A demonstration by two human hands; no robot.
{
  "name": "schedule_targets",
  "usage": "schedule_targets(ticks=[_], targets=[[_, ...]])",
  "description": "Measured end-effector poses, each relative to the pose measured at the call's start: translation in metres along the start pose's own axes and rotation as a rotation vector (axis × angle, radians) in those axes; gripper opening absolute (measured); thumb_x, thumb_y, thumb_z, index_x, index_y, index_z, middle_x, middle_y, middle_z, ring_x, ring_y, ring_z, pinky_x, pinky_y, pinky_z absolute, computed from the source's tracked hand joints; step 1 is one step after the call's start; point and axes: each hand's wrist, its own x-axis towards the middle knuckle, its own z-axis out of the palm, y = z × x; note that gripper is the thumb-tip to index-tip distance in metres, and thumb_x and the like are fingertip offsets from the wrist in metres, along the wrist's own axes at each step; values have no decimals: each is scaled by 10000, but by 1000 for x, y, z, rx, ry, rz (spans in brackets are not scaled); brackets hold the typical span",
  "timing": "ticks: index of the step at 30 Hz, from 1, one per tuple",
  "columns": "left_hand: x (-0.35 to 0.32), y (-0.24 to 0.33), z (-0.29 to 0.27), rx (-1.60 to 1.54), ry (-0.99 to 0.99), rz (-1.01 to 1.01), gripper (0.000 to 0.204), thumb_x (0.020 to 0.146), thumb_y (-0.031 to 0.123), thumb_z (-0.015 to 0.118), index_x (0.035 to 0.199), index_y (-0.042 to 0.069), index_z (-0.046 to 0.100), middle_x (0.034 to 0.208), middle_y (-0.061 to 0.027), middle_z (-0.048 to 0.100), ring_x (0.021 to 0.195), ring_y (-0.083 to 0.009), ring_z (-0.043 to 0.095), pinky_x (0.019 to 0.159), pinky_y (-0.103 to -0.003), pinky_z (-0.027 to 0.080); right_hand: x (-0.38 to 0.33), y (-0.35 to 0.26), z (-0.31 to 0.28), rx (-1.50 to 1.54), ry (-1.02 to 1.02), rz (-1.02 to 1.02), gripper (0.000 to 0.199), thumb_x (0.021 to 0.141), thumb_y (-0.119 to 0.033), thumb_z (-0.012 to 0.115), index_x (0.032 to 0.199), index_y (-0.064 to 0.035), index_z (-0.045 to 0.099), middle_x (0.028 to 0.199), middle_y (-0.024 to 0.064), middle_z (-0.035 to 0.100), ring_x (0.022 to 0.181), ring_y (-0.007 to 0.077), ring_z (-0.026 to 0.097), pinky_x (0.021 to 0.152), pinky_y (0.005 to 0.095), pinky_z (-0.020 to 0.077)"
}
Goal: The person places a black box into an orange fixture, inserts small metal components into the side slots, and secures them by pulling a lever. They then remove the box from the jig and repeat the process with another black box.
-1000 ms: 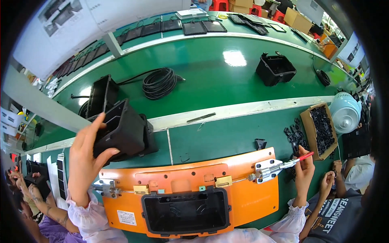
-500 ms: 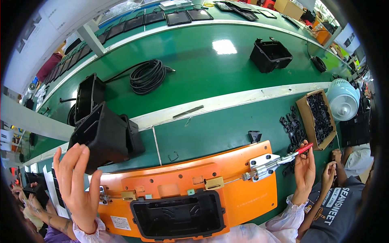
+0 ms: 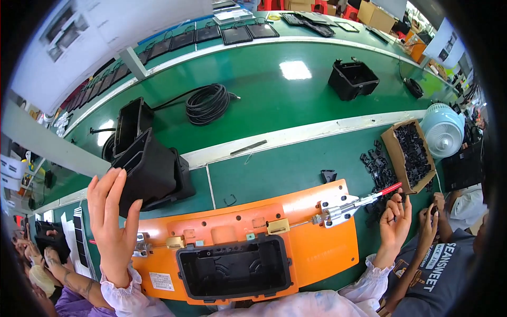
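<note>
An orange fixture plate lies before me, with an open black plastic housing seated at its near edge. At the plate's right stands a metal toggle clamp with a red handle. My right hand is just below that handle's end, several fingers curled and the index finger raised. A small dark spot shows at its fingertips; what it is cannot be made out. On the left my left hand is raised, fingers stretched and apart, holding nothing. It partly hides a second clamp and overlaps the black boxes.
A carton of black clips stands at right beside a loose clip pile and a light-blue fan. Farther back are a coiled cable and a black box. Other people's hands work at both sides.
The view has turned slightly. My right hand has dropped away from the red handle, its fingers curling more. My left hand has risen a little; a red tip now shows beside it.
</note>
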Motion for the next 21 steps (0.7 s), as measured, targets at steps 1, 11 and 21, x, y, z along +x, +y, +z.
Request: schedule_targets(ticks=[1,11,21], targets=[[2,4,0,34,32,22,541,791,-34,745,1316,7,619,1300,-160,620,1225,-364,590,1118,-531,394,-8,2,19,-197,47,-122,257,1065,-190,528,1252,-13,525,1032,48,587,735,64,441,512,191,308],[-8,56,2,-331,-120,345,439,801,134,799,1210,43,667,1224,-126,625,1215,-335,581,1070,-592,377,-14,145,179,-1188,-621,357,131,943,-47,713,1027,9,630,970,85,726,858,127,701,758,260,566],[-5,73,30,-570,-232,381,316,887,142,725,1170,38,630,1175,-110,614,1216,-312,552,1070,-553,382,1,185,170,-1530,-747,264,175,905,-125,768,915,41,711,912,69,741,813,98,694,708,265,542]])
